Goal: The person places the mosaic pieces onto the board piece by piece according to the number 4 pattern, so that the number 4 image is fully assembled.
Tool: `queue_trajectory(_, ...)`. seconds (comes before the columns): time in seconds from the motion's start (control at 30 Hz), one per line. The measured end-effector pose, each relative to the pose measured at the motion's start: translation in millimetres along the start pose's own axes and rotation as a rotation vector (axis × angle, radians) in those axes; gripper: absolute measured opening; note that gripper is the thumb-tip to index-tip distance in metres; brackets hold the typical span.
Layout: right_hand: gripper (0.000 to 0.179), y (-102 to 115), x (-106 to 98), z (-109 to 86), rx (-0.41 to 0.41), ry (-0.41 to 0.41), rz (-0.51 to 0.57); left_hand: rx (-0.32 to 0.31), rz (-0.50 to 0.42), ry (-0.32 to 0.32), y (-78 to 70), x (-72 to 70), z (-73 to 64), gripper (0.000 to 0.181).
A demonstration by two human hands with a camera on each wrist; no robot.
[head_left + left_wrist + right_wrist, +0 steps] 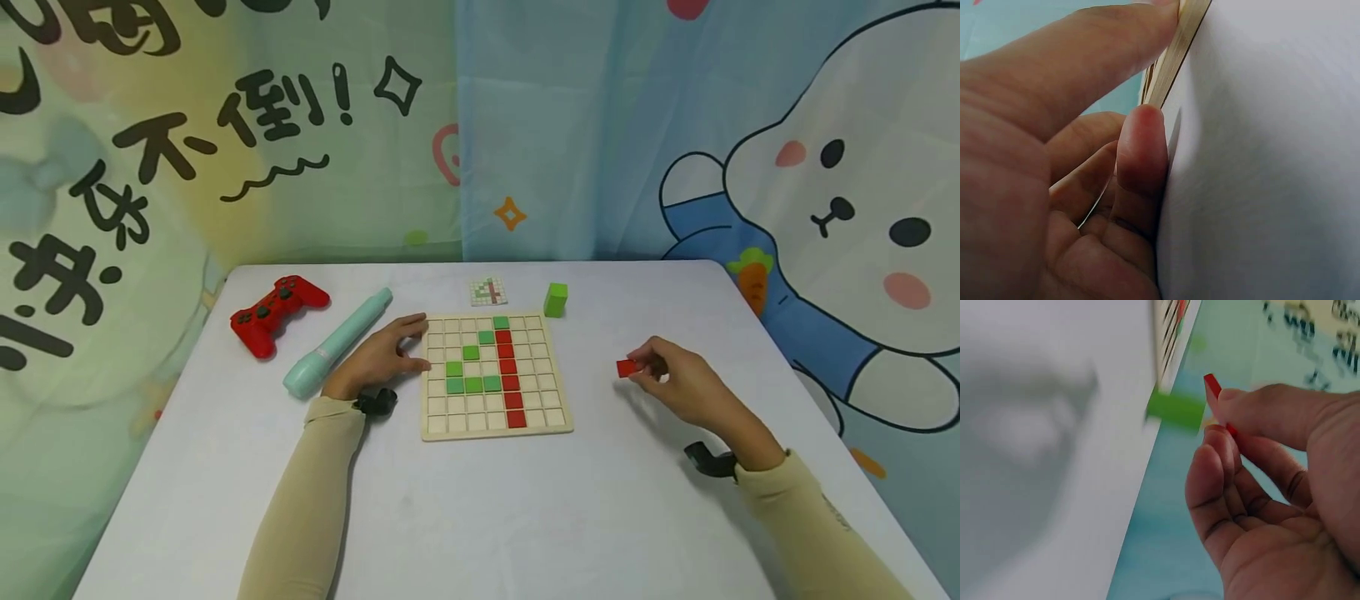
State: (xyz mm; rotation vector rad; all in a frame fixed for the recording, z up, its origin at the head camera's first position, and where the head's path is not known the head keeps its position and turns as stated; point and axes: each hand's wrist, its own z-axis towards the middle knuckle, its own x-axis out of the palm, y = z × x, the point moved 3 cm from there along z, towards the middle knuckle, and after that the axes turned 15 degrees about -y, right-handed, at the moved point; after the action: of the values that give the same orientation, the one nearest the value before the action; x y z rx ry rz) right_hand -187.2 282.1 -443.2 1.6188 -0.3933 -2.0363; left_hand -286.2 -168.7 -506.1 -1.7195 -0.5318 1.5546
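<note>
A square wooden grid board (457,327) lies mid-table, with several green tiles (471,352) stepping across it and a column of red tiles (507,366) right of its middle. At the board's left edge my left hand (381,354) rests with its fingertips and thumb against the rim; the left wrist view shows the fingertips right at the wooden edge (1179,53). To the right of the board, my right hand (678,379) pinches a thin red tile (1212,390) between thumb and fingers, raised over the table.
Behind the board lie a small pattern card (488,291) and an upright green block (556,300). A red game controller (277,314) and a mint-green cylinder (337,346) lie left of my left hand. A printed curtain (540,133) hangs behind the white table (465,517).
</note>
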Motion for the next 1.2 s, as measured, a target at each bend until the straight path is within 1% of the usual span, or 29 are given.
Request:
queue_trajectory(0.1, 0.024, 25, 17, 7.3, -0.017, 0.046, 0.02, 0.002, 0.009, 0.001, -0.2, 0.3, 0.7, 0.086)
queue_trajectory(0.2, 0.021, 45, 36, 14.6, -0.032, 0.091, 0.035, 0.001, 0.013, -0.002, -0.1, 0.3, 1.3, 0.086)
queue_trajectory(0.3, 0.02, 60, 55, 22.3, -0.043, 0.138, 0.056, 0.001, 0.012, -0.007, 1.7, 0.1, 1.3, 0.086)
queue_trajectory(0.4, 0.02, 69, 70, 29.2, -0.04, 0.179, 0.079, 0.005, 0.012, -0.006, 2.7, 0.4, 1.7, 0.086)
queue_trajectory(0.6, 0.021, 78, 90, 37.5, -0.022, 0.24, 0.086, 0.021, 0.013, -0.005, 3.5, 1.1, 3.6, 0.085)
queue_trajectory(0.73, 0.018, 81, 98, 38.8, -0.025, 0.255, 0.094, 0.017, 0.013, -0.004, 5.3, 1.1, 4.8, 0.086)
queue_trajectory(0.9, 0.016, 85, 102, 38.3, -0.024, 0.26, 0.095, 0.003, 0.012, -0.004, 5.1, 1.9, 4.5, 0.087)
queue_trajectory(1.03, 0.014, 85, 103, 39.2, -0.024, 0.27, 0.088, -0.005, 0.02, -0.003, 5.1, 2.1, 3.9, 0.087)
queue_trajectory(1.2, 0.011, 83, 106, 40.7, -0.057, 0.274, 0.082, 0.003, 0.028, -0.002, 5.3, 1.9, 3.9, 0.087)
